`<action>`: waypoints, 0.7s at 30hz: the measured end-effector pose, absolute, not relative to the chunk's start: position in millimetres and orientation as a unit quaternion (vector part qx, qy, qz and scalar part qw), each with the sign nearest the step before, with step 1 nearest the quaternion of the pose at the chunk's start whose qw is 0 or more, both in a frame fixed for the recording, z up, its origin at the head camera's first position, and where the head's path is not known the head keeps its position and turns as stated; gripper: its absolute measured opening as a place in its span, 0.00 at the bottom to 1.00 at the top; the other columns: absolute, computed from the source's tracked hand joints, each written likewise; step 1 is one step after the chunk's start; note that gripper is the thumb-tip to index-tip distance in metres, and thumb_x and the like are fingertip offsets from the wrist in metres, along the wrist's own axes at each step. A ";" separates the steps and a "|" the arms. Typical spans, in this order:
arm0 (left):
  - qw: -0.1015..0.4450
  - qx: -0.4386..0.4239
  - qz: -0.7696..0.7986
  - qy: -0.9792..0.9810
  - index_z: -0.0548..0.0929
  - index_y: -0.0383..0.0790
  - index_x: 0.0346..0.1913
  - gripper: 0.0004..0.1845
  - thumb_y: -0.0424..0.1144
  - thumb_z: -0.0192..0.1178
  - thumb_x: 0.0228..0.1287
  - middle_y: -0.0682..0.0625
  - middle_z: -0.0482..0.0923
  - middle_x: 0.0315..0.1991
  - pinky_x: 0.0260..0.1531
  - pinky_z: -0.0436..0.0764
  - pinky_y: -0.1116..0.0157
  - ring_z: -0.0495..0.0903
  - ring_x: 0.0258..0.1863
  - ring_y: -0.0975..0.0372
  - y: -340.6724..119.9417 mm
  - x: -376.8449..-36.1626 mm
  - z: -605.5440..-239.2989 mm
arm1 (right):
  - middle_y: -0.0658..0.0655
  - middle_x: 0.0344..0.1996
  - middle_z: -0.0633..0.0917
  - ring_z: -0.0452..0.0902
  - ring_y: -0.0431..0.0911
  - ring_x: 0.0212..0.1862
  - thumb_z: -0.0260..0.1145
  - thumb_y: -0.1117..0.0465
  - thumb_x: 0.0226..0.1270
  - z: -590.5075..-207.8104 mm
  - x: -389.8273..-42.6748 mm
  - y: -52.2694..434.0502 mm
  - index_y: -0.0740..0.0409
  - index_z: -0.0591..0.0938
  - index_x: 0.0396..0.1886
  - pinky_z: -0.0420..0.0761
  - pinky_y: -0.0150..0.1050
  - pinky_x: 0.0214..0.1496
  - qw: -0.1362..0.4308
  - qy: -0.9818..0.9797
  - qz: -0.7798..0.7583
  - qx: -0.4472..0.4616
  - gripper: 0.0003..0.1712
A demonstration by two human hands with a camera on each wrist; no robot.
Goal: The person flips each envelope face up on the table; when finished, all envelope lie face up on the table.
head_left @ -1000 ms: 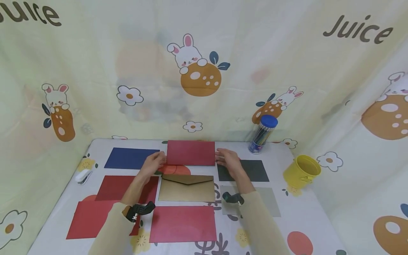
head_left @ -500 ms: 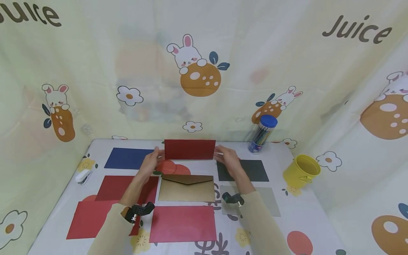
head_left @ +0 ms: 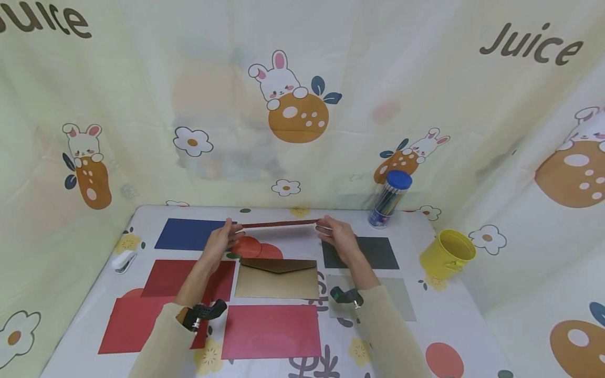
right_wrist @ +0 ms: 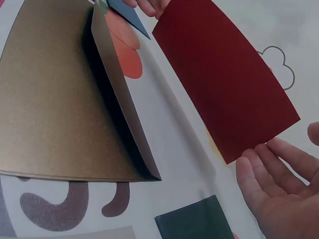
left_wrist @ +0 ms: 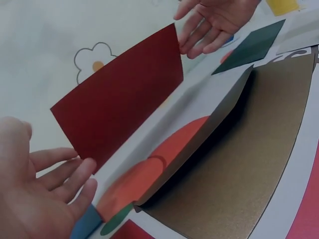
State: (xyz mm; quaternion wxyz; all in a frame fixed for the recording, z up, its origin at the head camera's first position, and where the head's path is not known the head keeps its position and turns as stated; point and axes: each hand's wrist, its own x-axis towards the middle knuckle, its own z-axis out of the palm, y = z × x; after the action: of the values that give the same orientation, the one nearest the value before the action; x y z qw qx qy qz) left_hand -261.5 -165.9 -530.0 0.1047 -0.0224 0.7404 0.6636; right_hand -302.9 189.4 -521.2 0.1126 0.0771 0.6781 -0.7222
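- Holding a dark red envelope (head_left: 279, 224) lifted off the table between your two hands, you have it so level that the head view shows only its thin edge; it hangs above the back of the table, beyond the gold envelope (head_left: 278, 279).
- Your left hand (head_left: 222, 242) and right hand (head_left: 336, 239) each meet one short end with nearly straight fingers, so the envelope looks propped between fingertips, not clamped.
- Judging by the layout, the lift is done and setting it down is what remains; the gold envelope lies with its flap raised, and nothing shows inside it.
- You cannot tell from either wrist view whether a thumb pinches the red envelope: your thumbs are hidden behind the paper or cut off.
- The stapler (head_left: 124, 261) at the table's left edge is too small to make out in detail, as are the contents of the blue-capped pencil tube (head_left: 390, 198).
- The inside of the yellow bucket (head_left: 446, 254) is out of sight.
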 end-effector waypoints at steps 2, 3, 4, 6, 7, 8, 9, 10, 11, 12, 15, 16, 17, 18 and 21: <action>0.108 -0.027 0.666 0.738 0.70 0.37 0.73 0.34 0.59 0.40 0.80 0.38 0.74 0.67 0.74 0.58 0.44 0.71 0.68 0.44 -165.8 -261.3 -531.4 | 0.63 0.63 0.80 0.77 0.52 0.65 0.56 0.52 0.79 -523.6 -302.5 190.0 0.67 0.76 0.66 0.79 0.43 0.62 0.110 0.675 -0.726 0.074 0.26; 0.110 -0.030 0.665 0.738 0.70 0.37 0.72 0.32 0.58 0.42 0.80 0.39 0.74 0.67 0.73 0.59 0.44 0.71 0.68 0.45 -165.6 -261.3 -532.4 | 0.63 0.63 0.80 0.77 0.52 0.65 0.57 0.54 0.79 -524.3 -301.8 190.0 0.68 0.75 0.66 0.79 0.44 0.62 0.109 0.676 -0.726 0.070 0.26; 0.111 -0.032 0.664 0.739 0.70 0.37 0.72 0.31 0.56 0.45 0.80 0.39 0.74 0.67 0.73 0.58 0.43 0.71 0.69 0.45 -165.5 -261.4 -533.4 | 0.64 0.63 0.80 0.77 0.52 0.65 0.57 0.55 0.79 -524.9 -300.8 190.1 0.68 0.76 0.65 0.79 0.44 0.63 0.107 0.678 -0.724 0.065 0.25; 0.113 -0.030 0.660 0.742 0.70 0.38 0.73 0.29 0.52 0.49 0.79 0.39 0.72 0.69 0.73 0.57 0.42 0.70 0.70 0.46 -165.4 -260.9 -535.8 | 0.65 0.62 0.80 0.76 0.53 0.65 0.58 0.59 0.78 -526.4 -298.7 190.4 0.70 0.76 0.65 0.78 0.46 0.64 0.102 0.683 -0.721 0.056 0.24; 0.111 -0.028 0.657 0.745 0.70 0.38 0.73 0.28 0.50 0.51 0.79 0.39 0.71 0.70 0.73 0.57 0.42 0.69 0.70 0.46 -165.4 -260.5 -537.5 | 0.66 0.62 0.79 0.76 0.54 0.65 0.58 0.60 0.78 -527.3 -297.6 190.4 0.70 0.76 0.65 0.78 0.47 0.65 0.099 0.686 -0.719 0.051 0.23; 0.111 -0.028 0.656 0.746 0.70 0.39 0.73 0.27 0.48 0.52 0.78 0.40 0.70 0.70 0.73 0.57 0.42 0.69 0.70 0.46 -165.1 -260.4 -538.9 | 0.67 0.62 0.79 0.75 0.55 0.65 0.59 0.61 0.77 -527.9 -296.4 190.4 0.71 0.76 0.64 0.77 0.48 0.65 0.098 0.688 -0.718 0.049 0.23; 0.111 -0.025 0.654 0.748 0.70 0.39 0.73 0.26 0.45 0.53 0.78 0.40 0.69 0.71 0.73 0.57 0.43 0.68 0.71 0.46 -165.1 -260.8 -540.7 | 0.67 0.62 0.79 0.75 0.56 0.65 0.59 0.62 0.77 -528.8 -295.5 190.4 0.71 0.77 0.64 0.77 0.49 0.66 0.096 0.688 -0.717 0.049 0.22; 0.110 -0.022 0.657 0.746 0.70 0.38 0.73 0.26 0.43 0.54 0.78 0.39 0.68 0.72 0.73 0.58 0.44 0.67 0.71 0.46 -164.8 -261.2 -542.3 | 0.68 0.62 0.79 0.75 0.57 0.64 0.60 0.63 0.76 -530.0 -294.8 190.4 0.71 0.77 0.63 0.76 0.50 0.66 0.094 0.688 -0.718 0.050 0.22; 0.111 -0.018 0.658 0.745 0.69 0.38 0.73 0.26 0.41 0.54 0.78 0.39 0.67 0.73 0.73 0.61 0.46 0.66 0.72 0.47 -164.4 -261.6 -544.0 | 0.69 0.62 0.79 0.75 0.58 0.64 0.60 0.63 0.76 -531.3 -294.1 190.4 0.71 0.77 0.63 0.76 0.50 0.66 0.094 0.689 -0.717 0.052 0.21; 0.111 -0.017 0.660 0.743 0.69 0.38 0.73 0.25 0.39 0.54 0.78 0.39 0.66 0.73 0.72 0.63 0.48 0.65 0.72 0.47 -164.0 -262.0 -545.6 | 0.69 0.62 0.79 0.76 0.58 0.63 0.61 0.64 0.75 -532.7 -293.6 190.3 0.71 0.78 0.63 0.76 0.50 0.66 0.093 0.689 -0.716 0.057 0.21; 0.110 -0.012 0.665 0.738 0.68 0.36 0.74 0.26 0.35 0.54 0.77 0.39 0.65 0.74 0.72 0.65 0.50 0.65 0.73 0.48 -162.3 -263.5 -549.7 | 0.70 0.60 0.79 0.78 0.57 0.60 0.63 0.67 0.73 -536.8 -292.6 189.2 0.72 0.79 0.61 0.77 0.49 0.65 0.094 0.696 -0.709 0.066 0.20; 0.109 -0.013 0.666 0.738 0.68 0.35 0.74 0.26 0.33 0.54 0.76 0.39 0.65 0.74 0.71 0.65 0.51 0.65 0.73 0.49 -161.5 -263.8 -550.6 | 0.70 0.60 0.80 0.78 0.56 0.59 0.63 0.67 0.72 -538.3 -292.6 188.9 0.72 0.79 0.61 0.77 0.49 0.65 0.094 0.699 -0.706 0.067 0.20; 0.107 -0.012 0.663 0.741 0.67 0.34 0.74 0.26 0.32 0.54 0.76 0.38 0.65 0.73 0.70 0.66 0.51 0.65 0.73 0.49 -160.9 -264.3 -551.5 | 0.69 0.60 0.80 0.79 0.54 0.58 0.64 0.68 0.72 -539.7 -292.6 188.6 0.71 0.80 0.60 0.78 0.47 0.64 0.095 0.706 -0.698 0.069 0.20; 0.104 -0.010 0.660 0.744 0.67 0.33 0.74 0.27 0.30 0.54 0.75 0.38 0.66 0.73 0.70 0.67 0.51 0.66 0.72 0.49 -160.3 -264.4 -552.2 | 0.69 0.59 0.81 0.80 0.53 0.56 0.64 0.68 0.71 -541.5 -292.7 188.5 0.71 0.80 0.60 0.79 0.46 0.63 0.094 0.713 -0.691 0.070 0.20; 0.098 -0.004 0.639 0.763 0.65 0.31 0.74 0.28 0.27 0.53 0.74 0.36 0.67 0.72 0.68 0.69 0.51 0.67 0.72 0.48 -157.7 -265.3 -553.8 | 0.67 0.56 0.83 0.81 0.48 0.51 0.65 0.68 0.69 -545.4 -292.3 187.8 0.70 0.82 0.58 0.82 0.41 0.58 0.093 0.734 -0.668 0.073 0.19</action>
State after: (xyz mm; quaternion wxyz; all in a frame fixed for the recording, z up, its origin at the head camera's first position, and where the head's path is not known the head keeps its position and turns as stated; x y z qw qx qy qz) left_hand -265.3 -157.7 -553.8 0.0977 -0.0037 0.7627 0.6393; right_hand -292.3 187.8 -545.4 0.0931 0.0732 0.7345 -0.6682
